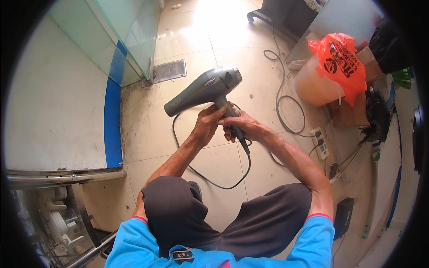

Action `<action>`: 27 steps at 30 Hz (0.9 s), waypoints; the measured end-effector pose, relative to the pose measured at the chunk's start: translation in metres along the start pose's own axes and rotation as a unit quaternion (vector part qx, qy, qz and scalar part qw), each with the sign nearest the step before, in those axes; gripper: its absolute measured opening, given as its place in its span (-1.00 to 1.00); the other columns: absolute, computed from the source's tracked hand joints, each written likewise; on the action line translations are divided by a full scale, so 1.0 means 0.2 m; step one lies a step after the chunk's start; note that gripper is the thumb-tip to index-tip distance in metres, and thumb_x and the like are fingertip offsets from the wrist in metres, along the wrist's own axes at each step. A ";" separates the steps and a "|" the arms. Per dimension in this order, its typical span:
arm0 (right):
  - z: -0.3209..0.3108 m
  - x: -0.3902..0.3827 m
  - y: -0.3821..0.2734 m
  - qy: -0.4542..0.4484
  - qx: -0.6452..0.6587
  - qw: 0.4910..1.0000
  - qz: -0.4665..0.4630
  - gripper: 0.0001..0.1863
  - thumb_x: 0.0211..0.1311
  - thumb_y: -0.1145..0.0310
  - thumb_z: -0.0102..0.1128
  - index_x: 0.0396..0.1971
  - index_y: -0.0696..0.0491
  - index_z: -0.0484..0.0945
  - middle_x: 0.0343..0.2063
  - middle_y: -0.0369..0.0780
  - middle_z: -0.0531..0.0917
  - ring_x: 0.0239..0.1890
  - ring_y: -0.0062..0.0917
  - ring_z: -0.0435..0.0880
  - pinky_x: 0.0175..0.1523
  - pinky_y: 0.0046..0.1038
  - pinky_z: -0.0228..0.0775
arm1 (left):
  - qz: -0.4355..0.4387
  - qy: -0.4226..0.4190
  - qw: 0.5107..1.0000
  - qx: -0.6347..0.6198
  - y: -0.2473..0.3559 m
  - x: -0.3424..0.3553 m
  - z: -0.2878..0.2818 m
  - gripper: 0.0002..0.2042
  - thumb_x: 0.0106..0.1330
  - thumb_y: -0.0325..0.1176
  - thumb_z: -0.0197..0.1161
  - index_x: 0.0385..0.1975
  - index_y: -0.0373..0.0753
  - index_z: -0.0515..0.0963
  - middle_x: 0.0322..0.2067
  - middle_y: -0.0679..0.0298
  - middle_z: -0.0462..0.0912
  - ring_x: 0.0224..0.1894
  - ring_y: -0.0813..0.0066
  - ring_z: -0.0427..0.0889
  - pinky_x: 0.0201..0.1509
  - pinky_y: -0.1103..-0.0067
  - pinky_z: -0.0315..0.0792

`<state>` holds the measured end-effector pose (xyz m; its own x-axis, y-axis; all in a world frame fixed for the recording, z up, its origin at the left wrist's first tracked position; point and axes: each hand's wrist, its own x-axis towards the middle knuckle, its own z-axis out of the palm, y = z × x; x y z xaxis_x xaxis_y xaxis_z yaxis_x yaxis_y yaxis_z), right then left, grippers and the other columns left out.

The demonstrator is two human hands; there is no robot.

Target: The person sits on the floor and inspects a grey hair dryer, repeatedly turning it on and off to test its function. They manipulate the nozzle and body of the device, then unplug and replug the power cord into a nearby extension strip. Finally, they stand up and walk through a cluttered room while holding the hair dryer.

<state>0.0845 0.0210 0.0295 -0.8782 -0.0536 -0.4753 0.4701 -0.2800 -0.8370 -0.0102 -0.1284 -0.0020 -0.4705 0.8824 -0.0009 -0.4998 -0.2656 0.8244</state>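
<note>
A dark grey hair dryer (201,89) is held in front of me above the tiled floor, its nozzle pointing left and its handle angled down. My left hand (207,121) is closed on the upper part of the handle from the left, thumb across it. My right hand (241,123) grips the same handle from the right, just below. A black cord (246,169) leaves the bottom of the handle and curves in a loop on the floor between my arms.
Glass panels (134,53) and a blue-striped white board stand left, above a metal rail (67,178). At right are a bucket (308,85) with a red plastic bag (335,53), cardboard, black bags, coiled cable and a power strip (319,143). A metal floor plate (170,69) lies ahead.
</note>
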 end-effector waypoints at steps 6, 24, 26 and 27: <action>0.01 0.00 0.00 0.000 0.015 1.000 -0.010 -0.71 0.27 0.23 0.39 -0.39 0.10 0.49 -0.60 -0.24 0.56 -0.57 -0.48 0.67 -0.55 -0.52 0.52 | -0.016 -0.017 1.000 -0.007 0.02 -0.01 0.00 -0.54 0.53 -0.04 0.09 0.10 -0.39 0.48 -0.14 0.13 0.65 -0.35 0.38 0.70 -0.49 0.52 0.59; 0.11 -0.01 -0.02 0.045 -0.024 0.998 -0.038 -0.42 0.15 0.35 0.40 0.08 0.24 0.30 -0.56 -0.19 0.61 -0.60 -0.49 0.67 -0.55 -0.52 0.53 | -0.031 -0.026 0.998 -0.044 0.01 -0.02 -0.05 -0.57 0.43 -0.21 0.15 0.17 -0.39 0.43 -0.04 0.09 0.63 -0.31 0.32 0.73 -0.52 0.50 0.60; 0.12 -0.01 -0.03 0.051 -0.057 0.996 -0.040 -0.27 0.11 0.39 0.34 0.22 0.24 0.15 -0.57 -0.18 0.61 -0.59 -0.50 0.68 -0.54 -0.54 0.53 | -0.040 -0.036 0.997 -0.048 0.02 -0.03 -0.05 -0.56 0.40 -0.24 0.17 0.18 -0.39 0.42 -0.05 0.07 0.64 -0.33 0.30 0.73 -0.55 0.49 0.60; 0.13 -0.01 -0.03 0.066 -0.063 0.995 -0.030 -0.30 0.10 0.39 0.33 0.20 0.24 0.19 -0.56 -0.18 0.62 -0.59 -0.51 0.68 -0.55 -0.54 0.53 | -0.038 -0.030 0.998 -0.041 0.02 -0.03 -0.05 -0.56 0.40 -0.25 0.18 0.18 -0.39 0.42 -0.06 0.06 0.64 -0.34 0.30 0.73 -0.57 0.49 0.59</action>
<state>0.0813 -0.0026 0.0431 -0.8898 0.0888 -0.4476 0.4314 -0.1559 -0.8886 -0.0164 -0.1378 -0.0042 -0.3854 0.9224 -0.0263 -0.5917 -0.2252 0.7741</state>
